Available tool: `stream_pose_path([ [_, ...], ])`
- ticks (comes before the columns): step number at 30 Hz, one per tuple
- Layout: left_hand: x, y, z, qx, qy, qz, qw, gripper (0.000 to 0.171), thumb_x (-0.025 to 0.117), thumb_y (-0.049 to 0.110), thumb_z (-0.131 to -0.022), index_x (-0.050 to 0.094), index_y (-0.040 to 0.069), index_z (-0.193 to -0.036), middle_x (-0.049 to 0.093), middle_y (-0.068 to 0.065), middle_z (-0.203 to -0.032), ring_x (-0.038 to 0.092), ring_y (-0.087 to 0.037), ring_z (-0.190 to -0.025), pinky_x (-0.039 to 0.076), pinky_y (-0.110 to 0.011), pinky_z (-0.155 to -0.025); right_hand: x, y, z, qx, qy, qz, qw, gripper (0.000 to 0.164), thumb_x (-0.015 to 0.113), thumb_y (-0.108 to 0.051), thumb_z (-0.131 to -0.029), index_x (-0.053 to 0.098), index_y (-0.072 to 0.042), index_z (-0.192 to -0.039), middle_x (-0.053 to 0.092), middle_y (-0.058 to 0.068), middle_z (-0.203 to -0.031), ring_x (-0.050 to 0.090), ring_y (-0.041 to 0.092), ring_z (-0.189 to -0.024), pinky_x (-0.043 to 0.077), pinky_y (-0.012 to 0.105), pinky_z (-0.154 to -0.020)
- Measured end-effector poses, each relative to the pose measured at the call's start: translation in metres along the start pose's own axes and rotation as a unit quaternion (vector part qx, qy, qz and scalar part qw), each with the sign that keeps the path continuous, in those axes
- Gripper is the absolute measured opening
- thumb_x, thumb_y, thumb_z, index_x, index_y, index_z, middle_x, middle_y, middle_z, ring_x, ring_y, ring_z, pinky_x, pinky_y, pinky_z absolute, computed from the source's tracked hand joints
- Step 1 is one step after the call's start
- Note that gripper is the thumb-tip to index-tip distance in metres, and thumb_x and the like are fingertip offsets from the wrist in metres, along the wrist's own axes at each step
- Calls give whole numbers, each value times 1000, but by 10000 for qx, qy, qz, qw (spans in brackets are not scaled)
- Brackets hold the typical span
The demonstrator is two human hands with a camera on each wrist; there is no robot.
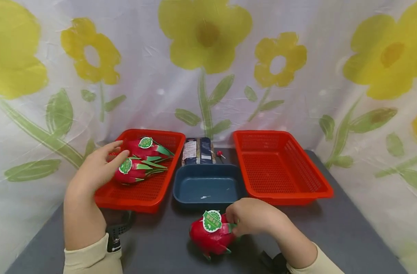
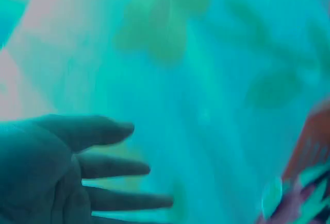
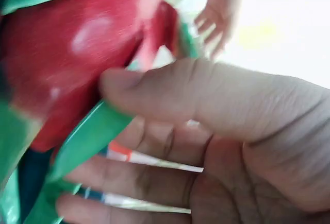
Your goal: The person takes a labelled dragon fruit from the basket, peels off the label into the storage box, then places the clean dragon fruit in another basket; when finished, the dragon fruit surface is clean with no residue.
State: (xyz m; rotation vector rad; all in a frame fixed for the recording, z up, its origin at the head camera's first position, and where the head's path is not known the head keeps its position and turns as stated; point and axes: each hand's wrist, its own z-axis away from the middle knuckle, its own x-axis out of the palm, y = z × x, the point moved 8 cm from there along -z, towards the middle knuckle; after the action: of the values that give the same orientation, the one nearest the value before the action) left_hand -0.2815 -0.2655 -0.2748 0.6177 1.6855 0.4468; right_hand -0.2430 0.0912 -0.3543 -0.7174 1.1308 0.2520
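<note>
A red dragon fruit (image 1: 213, 239) with green-tipped scales and a round green sticker is in front of the blue tray, at the near middle. My right hand (image 1: 254, 216) holds it by its leafy end; in the right wrist view the thumb (image 3: 154, 92) presses a green scale (image 3: 95, 134) with the fingers behind. My left hand (image 1: 92, 171) is raised over the near left side of the left red basket (image 1: 146, 205), its fingers spread and holding nothing. Two more dragon fruits, one in front (image 1: 136, 176) and one behind (image 1: 140, 151), lie in that basket, partly hidden by this hand.
A blue tray (image 1: 208, 203) stands between the left basket and a second red basket (image 1: 280, 196) on the right. Behind the tray are a labelled packet (image 1: 197, 150) and a small red lollipop (image 1: 219, 153). A flower-printed curtain (image 1: 143, 95) surrounds the grey table (image 1: 160, 251).
</note>
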Motion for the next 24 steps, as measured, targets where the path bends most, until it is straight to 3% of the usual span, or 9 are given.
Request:
stream_pose_path([
  [3,24,50,1,930,-323,-90,9951,62,58,43,-104,46,8,-154,51,-19,-149,50,-40,-132,40,-62,-106,-4,-4,-5,181,68,93,9998,20,86,-18,-72,75,-18,-89,60,-10,-73,56,13,-68,50,30,-59],
  [6,71,85,9,1742,-1132,-124,9781,58,67,42,-99,56,12,-147,59,-9,-143,57,-30,-125,49,-54,-102,-4,-3,-9,231,149,-72,9996,25,83,-19,-72,76,-16,-95,61,-9,-75,56,13,-71,50,30,-60],
  [8,109,93,19,1869,-1995,-17,9619,60,72,45,-94,59,14,-145,62,-4,-138,61,-24,-120,54,-47,-96,-4,-1,-12,212,177,-134,9995,26,82,-20,-71,76,-16,-97,60,-9,-74,55,13,-70,49,30,-59],
  [10,144,94,30,1772,-2878,111,9411,64,77,46,-90,60,14,-143,64,2,-134,62,-19,-116,56,-40,-92,-5,2,-15,212,176,-130,9995,26,82,-22,-71,76,-17,-95,60,-9,-72,55,13,-69,48,30,-58],
  [12,172,93,36,1625,-3479,255,9230,64,82,44,-85,62,17,-140,67,8,-126,63,-14,-111,57,-33,-87,-6,5,-17,251,193,-104,9994,25,82,-23,-71,77,-16,-94,60,-9,-70,55,13,-68,48,30,-57],
  [14,190,93,38,1594,-3702,322,9146,64,86,41,-81,64,18,-136,68,13,-117,62,-9,-104,57,-29,-83,-6,8,-18,285,198,-81,9994,21,83,-25,-71,77,-17,-89,58,-8,-65,52,12,-63,44,29,-54],
  [16,203,96,36,1699,-3721,450,9114,61,89,36,-79,66,18,-133,68,16,-110,61,-6,-97,55,-26,-78,-5,11,-18,344,205,-101,9991,19,85,-26,-72,77,-17,-86,57,-7,-62,51,11,-60,43,28,-53],
  [19,209,94,33,1665,-3596,403,9173,65,91,35,-77,64,15,-133,67,14,-110,60,-6,-97,55,-26,-77,-2,13,-16,368,141,-170,9991,17,86,-27,-72,76,-18,-83,57,-7,-61,51,11,-59,44,28,-52],
  [24,215,86,32,1326,-3775,536,9149,70,93,35,-73,57,17,-130,64,12,-111,60,-9,-101,57,-27,-76,-1,13,-11,556,-151,-439,9974,38,88,-37,-77,78,-11,-104,68,-11,-81,61,10,-74,55,31,-63],
])
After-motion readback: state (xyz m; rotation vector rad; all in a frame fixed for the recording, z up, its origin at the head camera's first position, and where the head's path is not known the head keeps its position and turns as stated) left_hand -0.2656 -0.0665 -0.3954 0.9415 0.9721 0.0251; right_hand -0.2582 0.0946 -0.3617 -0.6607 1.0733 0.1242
